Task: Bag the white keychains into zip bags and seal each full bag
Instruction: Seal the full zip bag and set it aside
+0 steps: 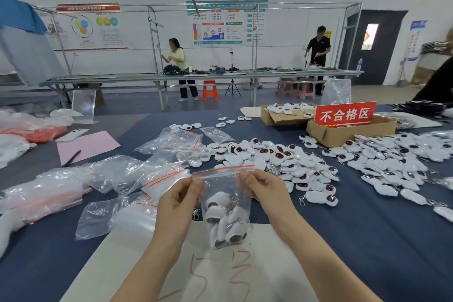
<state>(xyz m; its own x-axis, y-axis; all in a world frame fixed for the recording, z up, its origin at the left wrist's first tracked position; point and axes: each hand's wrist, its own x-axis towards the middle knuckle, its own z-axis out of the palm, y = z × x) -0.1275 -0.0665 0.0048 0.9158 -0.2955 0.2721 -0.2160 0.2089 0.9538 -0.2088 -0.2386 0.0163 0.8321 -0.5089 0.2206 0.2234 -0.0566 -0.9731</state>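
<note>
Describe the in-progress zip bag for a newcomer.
On the blue table, find the white sheet with red scribbles. Above it, the left hand and right hand pinch the zip bag by its top. Unlike the empty bags leftward, it holds white keychains.

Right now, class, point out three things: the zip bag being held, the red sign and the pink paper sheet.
zip bag [221, 187]: head view, clear film below its red seal strip.
red sign [345, 113]: head view, middle of its lettered face.
pink paper sheet [88, 146]: head view, its bare middle.

One filled zip bag [224, 187], two cardboard boxes [343, 133], one red sign [345, 113]
</note>
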